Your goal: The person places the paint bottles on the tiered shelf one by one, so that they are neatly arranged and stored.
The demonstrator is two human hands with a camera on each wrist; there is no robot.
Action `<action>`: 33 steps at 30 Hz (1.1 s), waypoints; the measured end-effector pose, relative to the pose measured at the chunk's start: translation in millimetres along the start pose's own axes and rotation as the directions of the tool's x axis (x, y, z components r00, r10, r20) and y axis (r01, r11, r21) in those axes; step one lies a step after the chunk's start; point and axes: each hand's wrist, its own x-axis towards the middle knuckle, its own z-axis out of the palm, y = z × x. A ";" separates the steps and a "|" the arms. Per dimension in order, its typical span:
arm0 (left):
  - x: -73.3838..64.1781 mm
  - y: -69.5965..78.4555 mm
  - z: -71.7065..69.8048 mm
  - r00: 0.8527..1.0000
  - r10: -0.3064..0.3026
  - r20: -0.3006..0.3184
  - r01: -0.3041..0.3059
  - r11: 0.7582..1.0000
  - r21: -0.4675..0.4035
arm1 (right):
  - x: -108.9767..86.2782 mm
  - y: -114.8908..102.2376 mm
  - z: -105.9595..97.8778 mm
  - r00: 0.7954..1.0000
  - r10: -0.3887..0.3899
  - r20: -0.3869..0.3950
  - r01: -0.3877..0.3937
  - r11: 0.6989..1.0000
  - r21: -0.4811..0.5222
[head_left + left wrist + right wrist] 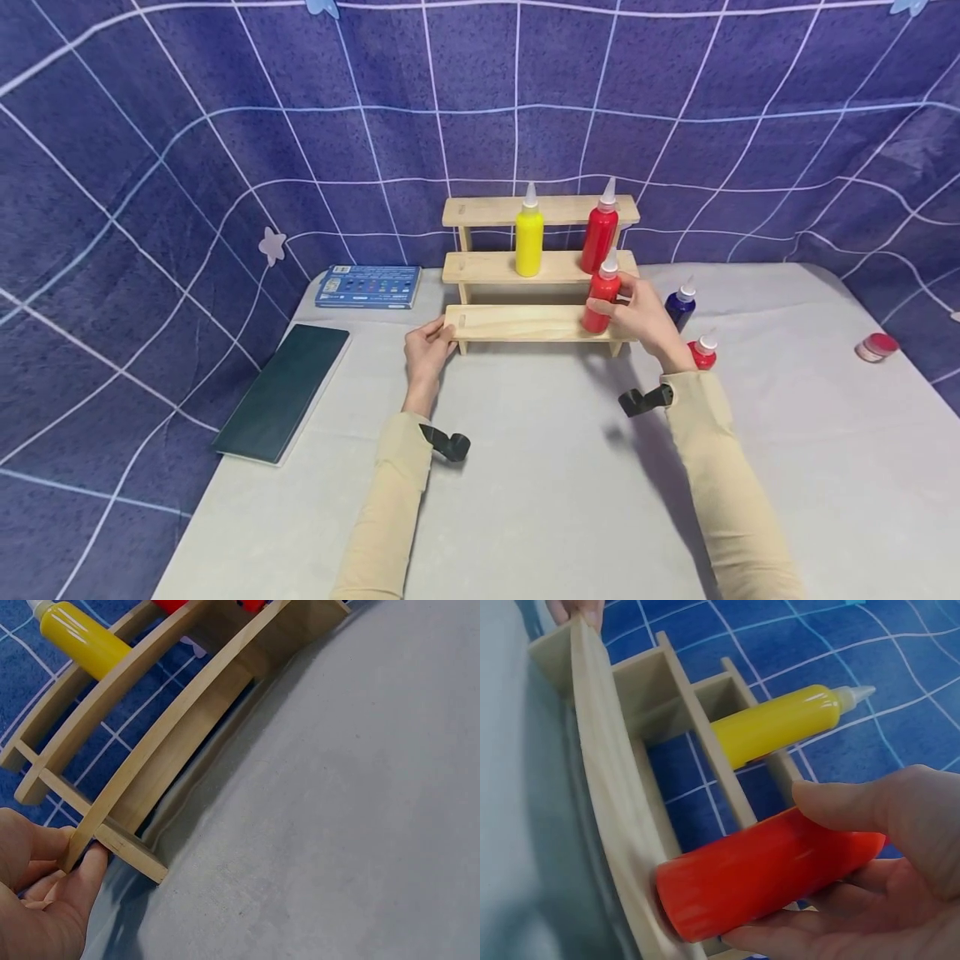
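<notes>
A red plastic squeeze bottle with a white pointed tip [603, 292] was at the right end of the near, lowest step of a pale wooden three-step rack [517, 323]. The right hand [643, 315] was clamped round it; the left hand [427, 352] pinched the rack's near left end. A yellow squeeze bottle [528, 243] and a second red bottle [599, 237] stood on the middle step, a dark blue bottle [680, 309] beyond the right hand.
</notes>
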 end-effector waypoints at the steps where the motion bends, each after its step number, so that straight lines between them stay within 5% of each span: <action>1: 0.2 -0.2 0.3 1.000 -0.001 0.001 0.001 1.000 0.003 | 0.4 1.1 0.5 1.000 0.000 -0.001 0.000 1.000 0.005; 14: 1.8 -2.0 1.9 1.000 0.001 -0.001 -0.001 1.000 0.008 | 2.7 8.6 3.5 1.000 -0.013 -0.015 0.013 0.999 0.031; 21: 2.8 -2.1 2.0 1.000 0.002 0.006 -0.002 1.000 -0.006 | 2.2 10.0 2.1 0.999 0.018 0.050 -0.019 0.999 0.028; 33: 3.4 -1.8 1.9 0.999 -0.029 0.014 0.029 1.000 -0.001 | -21.2 -24.5 -30.5 0.999 -0.012 0.053 0.008 0.998 0.062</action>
